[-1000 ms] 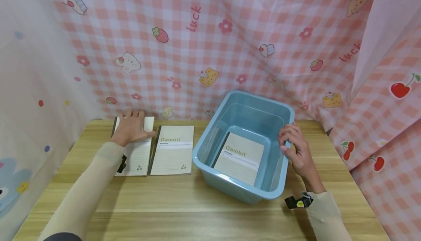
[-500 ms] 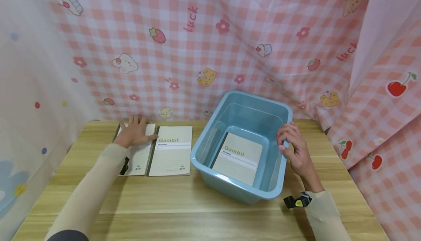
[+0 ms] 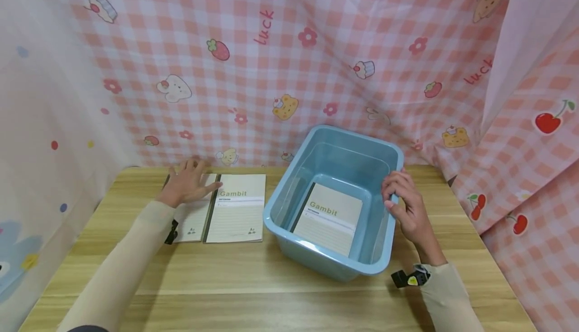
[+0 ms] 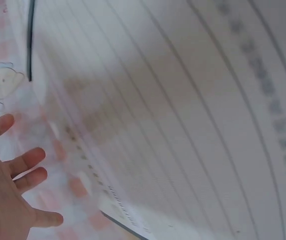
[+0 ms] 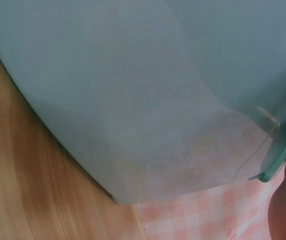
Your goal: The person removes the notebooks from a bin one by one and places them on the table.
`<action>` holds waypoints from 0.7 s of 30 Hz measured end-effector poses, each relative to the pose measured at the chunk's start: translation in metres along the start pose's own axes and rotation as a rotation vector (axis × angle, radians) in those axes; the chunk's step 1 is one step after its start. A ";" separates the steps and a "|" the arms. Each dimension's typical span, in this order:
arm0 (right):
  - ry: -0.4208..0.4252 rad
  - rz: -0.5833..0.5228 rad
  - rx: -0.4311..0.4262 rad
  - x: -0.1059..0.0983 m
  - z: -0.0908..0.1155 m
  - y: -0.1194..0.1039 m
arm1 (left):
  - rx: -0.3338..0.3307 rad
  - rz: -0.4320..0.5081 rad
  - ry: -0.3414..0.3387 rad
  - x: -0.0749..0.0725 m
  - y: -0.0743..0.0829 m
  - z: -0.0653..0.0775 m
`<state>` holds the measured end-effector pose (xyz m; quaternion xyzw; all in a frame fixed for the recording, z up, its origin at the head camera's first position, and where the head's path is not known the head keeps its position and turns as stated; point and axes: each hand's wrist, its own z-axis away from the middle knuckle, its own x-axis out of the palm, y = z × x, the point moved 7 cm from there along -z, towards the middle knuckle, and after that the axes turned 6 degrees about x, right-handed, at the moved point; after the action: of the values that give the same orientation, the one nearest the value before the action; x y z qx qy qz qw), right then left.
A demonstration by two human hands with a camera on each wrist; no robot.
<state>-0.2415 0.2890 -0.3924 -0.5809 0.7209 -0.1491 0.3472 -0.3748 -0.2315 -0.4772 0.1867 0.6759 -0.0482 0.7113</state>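
My left hand (image 3: 189,186) lies over the upper part of a pale lined notebook (image 3: 192,221) on the left, fingers spread and its thumb reaching onto the neighbouring notebook. That second notebook (image 3: 235,216) reads "Gambit", has a dark spine, and lies right beside the first. In the left wrist view the lined cover (image 4: 172,110) fills most of the frame, with spread fingers (image 4: 28,161) at the left. My right hand (image 3: 407,203) grips the right rim of a blue plastic tub (image 3: 316,261). A third Gambit notebook (image 3: 332,216) lies flat on the tub's bottom.
Everything stands on a wood-grain table (image 3: 217,281). A pink checked curtain (image 3: 253,80) hangs right behind its back edge, and more cloth hangs at both sides. Black wrist cameras sit on both wrists, the right one (image 3: 409,277) close to the tub's front right corner.
My left hand has slid a little to the right, and the left notebook has shifted with it, up against the second one. My right hand stays on the tub's rim.
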 end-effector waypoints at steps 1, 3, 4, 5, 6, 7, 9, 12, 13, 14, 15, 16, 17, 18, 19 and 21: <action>0.000 -0.002 0.000 0.000 0.000 0.000 | 0.004 0.000 0.008 -0.001 0.002 0.000; -0.002 -0.009 -0.001 0.000 0.000 0.000 | 0.010 -0.004 0.023 -0.003 0.006 0.001; -0.003 -0.010 -0.001 0.000 0.000 0.000 | 0.011 -0.002 0.027 -0.004 0.008 0.001; -0.004 -0.009 -0.002 0.001 0.000 0.000 | 0.015 0.001 0.032 -0.005 0.010 0.001; -0.005 -0.009 -0.004 0.001 0.000 0.000 | 0.019 0.004 0.037 -0.006 0.012 0.001; -0.006 -0.007 -0.007 0.001 0.000 0.000 | 0.026 0.007 0.042 -0.007 0.015 0.001; -0.004 -0.006 -0.013 0.001 0.000 0.000 | 0.044 0.014 0.055 -0.010 0.021 0.000; -0.001 -0.007 -0.021 0.001 0.001 -0.001 | 0.071 0.003 0.076 -0.014 0.029 0.000; 0.000 -0.007 -0.021 0.001 0.001 -0.001 | 0.078 -0.001 0.085 -0.016 0.031 0.000; 0.000 -0.007 -0.021 0.001 0.001 -0.001 | 0.084 -0.007 0.093 -0.017 0.034 0.000; -0.001 -0.006 -0.020 0.001 0.001 0.000 | 0.087 -0.011 0.101 -0.018 0.036 0.000; -0.002 -0.005 -0.017 0.001 0.001 0.000 | 0.089 -0.018 0.110 -0.019 0.038 0.000; -0.002 -0.004 -0.016 0.000 0.000 0.000 | 0.093 -0.020 0.117 -0.020 0.041 0.000; -0.002 -0.002 -0.014 0.001 0.000 0.000 | 0.098 -0.015 0.127 -0.022 0.043 0.000; -0.003 -0.001 -0.014 0.000 0.000 0.000 | 0.102 -0.009 0.137 -0.023 0.045 0.000; -0.002 0.002 -0.018 0.000 0.000 0.000 | 0.115 0.003 0.153 -0.026 0.051 0.000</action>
<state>-0.2416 0.2893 -0.3927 -0.5833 0.7225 -0.1417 0.3430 -0.3602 -0.1887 -0.4414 0.2311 0.7241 -0.0715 0.6459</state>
